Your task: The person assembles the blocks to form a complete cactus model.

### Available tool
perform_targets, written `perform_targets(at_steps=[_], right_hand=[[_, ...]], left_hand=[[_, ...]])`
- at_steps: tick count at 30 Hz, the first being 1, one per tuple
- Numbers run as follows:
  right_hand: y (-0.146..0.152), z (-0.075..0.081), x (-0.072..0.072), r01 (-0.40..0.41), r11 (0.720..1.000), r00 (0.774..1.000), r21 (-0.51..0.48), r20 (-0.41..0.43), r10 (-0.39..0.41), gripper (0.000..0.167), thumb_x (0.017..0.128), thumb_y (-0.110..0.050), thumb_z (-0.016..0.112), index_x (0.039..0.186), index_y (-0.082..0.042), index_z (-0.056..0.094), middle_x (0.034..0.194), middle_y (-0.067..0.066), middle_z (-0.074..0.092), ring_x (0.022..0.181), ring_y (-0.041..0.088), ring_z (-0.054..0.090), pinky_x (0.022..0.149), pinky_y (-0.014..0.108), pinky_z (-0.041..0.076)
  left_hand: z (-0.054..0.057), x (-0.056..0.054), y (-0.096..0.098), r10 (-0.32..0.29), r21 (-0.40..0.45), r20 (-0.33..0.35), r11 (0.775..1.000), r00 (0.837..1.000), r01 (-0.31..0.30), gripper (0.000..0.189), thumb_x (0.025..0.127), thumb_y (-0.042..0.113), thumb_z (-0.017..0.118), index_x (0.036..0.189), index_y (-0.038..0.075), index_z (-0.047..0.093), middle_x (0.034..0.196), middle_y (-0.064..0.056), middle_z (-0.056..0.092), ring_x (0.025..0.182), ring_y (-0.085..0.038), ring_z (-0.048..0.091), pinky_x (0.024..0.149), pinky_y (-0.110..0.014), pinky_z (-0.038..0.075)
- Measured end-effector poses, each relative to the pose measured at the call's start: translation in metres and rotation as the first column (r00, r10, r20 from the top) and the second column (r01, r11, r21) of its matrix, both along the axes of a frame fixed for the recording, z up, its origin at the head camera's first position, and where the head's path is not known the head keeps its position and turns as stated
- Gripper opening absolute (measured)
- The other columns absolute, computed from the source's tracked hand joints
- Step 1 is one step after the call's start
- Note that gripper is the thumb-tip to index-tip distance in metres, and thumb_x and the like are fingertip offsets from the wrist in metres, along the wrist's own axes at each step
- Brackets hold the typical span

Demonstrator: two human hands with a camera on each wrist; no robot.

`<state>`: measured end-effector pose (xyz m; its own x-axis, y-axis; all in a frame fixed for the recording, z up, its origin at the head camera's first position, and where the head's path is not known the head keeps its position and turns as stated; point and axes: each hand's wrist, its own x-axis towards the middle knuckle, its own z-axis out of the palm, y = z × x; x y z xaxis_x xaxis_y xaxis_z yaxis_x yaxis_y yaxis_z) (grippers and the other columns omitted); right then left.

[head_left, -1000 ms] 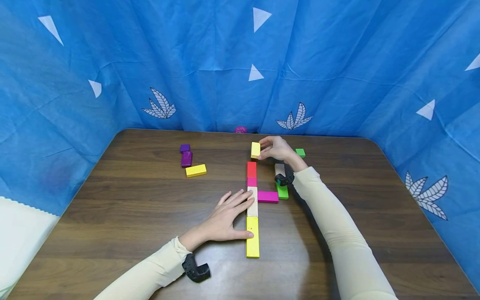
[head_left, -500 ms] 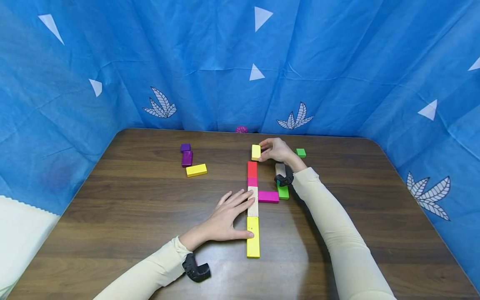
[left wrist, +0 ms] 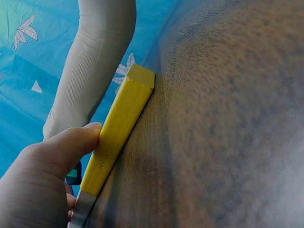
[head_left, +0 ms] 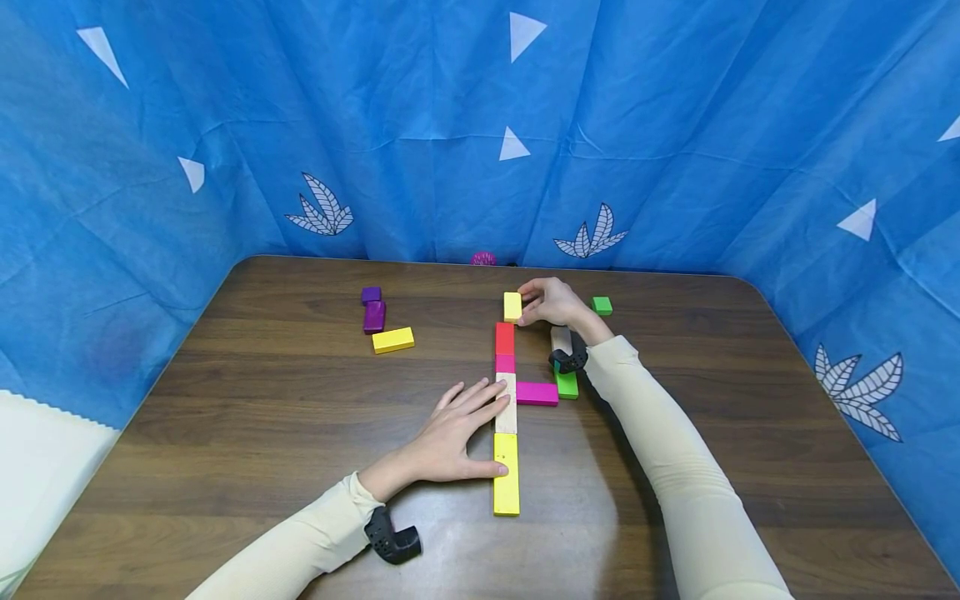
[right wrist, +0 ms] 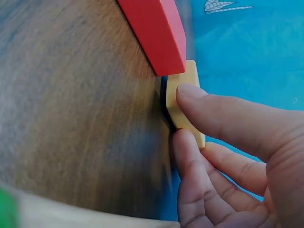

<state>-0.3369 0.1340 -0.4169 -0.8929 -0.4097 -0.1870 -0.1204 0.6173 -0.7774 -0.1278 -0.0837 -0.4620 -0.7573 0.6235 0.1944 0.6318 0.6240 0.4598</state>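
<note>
My right hand [head_left: 555, 302] pinches a pale yellow block [head_left: 512, 307] between thumb and fingers at the far end of a straight row. In the right wrist view that block [right wrist: 183, 102] sits right by the end of the red block [right wrist: 161, 35]. Nearer along the row come the red block [head_left: 505, 338], a pink block [head_left: 505, 363], a plain wood block [head_left: 506, 417] and a long yellow block [head_left: 506, 492]. My left hand [head_left: 453, 437] is spread beside the row, fingertips on the wood block and thumb against the long yellow block [left wrist: 116, 128].
A magenta block [head_left: 537, 394] juts right from the row, meeting a green block [head_left: 567, 385]. Behind that lies a whitish block [head_left: 560, 338], partly hidden by the wrist camera. A small green block [head_left: 602, 306] lies far right. Purple blocks [head_left: 374, 317] and a yellow block [head_left: 393, 340] lie left.
My right hand has brought the pale yellow block slightly nearer, closing the gap to the red block. My left hand has stayed in place on the row.
</note>
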Motion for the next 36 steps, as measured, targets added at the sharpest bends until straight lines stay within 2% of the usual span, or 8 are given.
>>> perform_targets(at_steps=[14,30,36], right_hand=[[-0.0029,0.0024,0.0008,-0.050,0.999,0.999,-0.017,0.017,0.051,0.056,0.084,-0.001,0.073,0.135,0.006,0.052,0.127,0.023,0.058,0.110,0.032,0.065,0.085,0.029,0.055],[-0.0058,0.0005,0.0007,-0.072,0.997,0.997,-0.014,0.006,0.072,0.051,0.088,-0.006,0.070,0.135,0.004,0.053,0.127,0.021,0.059,0.109,0.031,0.064,0.072,0.022,0.049],[-0.0060,0.0002,0.0004,-0.079,0.997,0.997,-0.007,0.004,0.079,0.052,0.088,-0.008,0.069,0.136,0.003,0.052,0.128,0.021,0.059,0.111,0.031,0.063,0.075,0.023,0.049]], left_hand=[[0.0004,0.0002,-0.0003,-0.002,0.002,-0.001,1.000,1.000,0.002,0.092,0.077,0.058,0.070,0.151,0.013,0.038,0.161,-0.002,0.030,0.149,-0.030,0.025,0.119,-0.058,0.016],[0.0002,-0.0002,-0.0006,-0.006,0.000,0.014,1.000,1.000,0.006,0.092,0.078,0.059,0.069,0.152,0.014,0.037,0.161,-0.001,0.029,0.150,-0.029,0.023,0.119,-0.057,0.015],[-0.0003,0.0000,-0.0013,-0.004,0.002,0.017,1.000,1.000,0.003,0.092,0.078,0.059,0.069,0.152,0.014,0.037,0.161,-0.001,0.029,0.150,-0.029,0.023,0.119,-0.057,0.015]])
